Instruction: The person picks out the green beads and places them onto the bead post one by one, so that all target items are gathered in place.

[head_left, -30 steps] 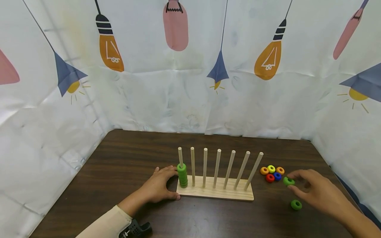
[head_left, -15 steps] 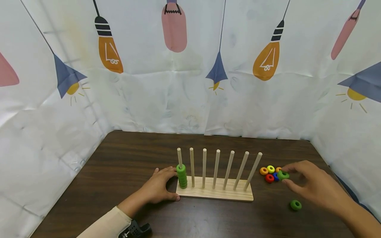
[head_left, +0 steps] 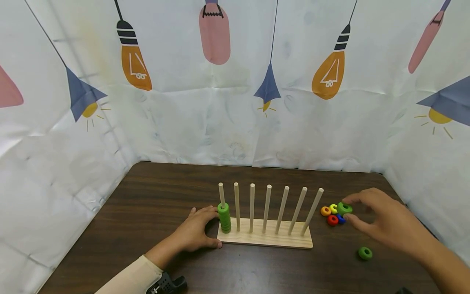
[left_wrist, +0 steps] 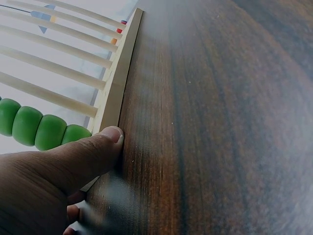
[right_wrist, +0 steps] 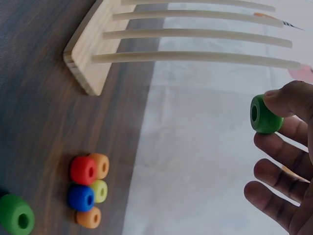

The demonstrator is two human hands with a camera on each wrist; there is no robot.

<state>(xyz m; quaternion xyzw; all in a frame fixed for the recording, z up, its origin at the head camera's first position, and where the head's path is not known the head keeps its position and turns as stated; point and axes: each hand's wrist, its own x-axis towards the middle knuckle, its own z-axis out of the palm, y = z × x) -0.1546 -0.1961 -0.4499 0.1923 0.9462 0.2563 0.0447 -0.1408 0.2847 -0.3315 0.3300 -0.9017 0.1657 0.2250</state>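
Observation:
My left hand (head_left: 196, 229) grips the left end of a wooden peg board (head_left: 271, 241), its thumb on the front edge. A stack of green beads (head_left: 224, 217) sits on the leftmost peg; the other pegs (head_left: 267, 208) are bare. At the right, my right hand (head_left: 389, 222) pinches a green bead (right_wrist: 270, 118) between thumb and index finger, raised above the table; its other fingers are spread in the right wrist view. Another green bead (head_left: 365, 253) lies on the table nearer to me.
Right of the board lies a cluster of loose beads: a red bead (head_left: 332, 220), a blue bead (right_wrist: 80, 197), a yellow bead (head_left: 333, 208) and orange ones (head_left: 325, 211). The brown table (head_left: 165, 183) meets a printed curtain (head_left: 176, 122) behind.
My right hand has lifted the green bead and moved up and left, over the bead cluster in the head view. My left hand stays on the board.

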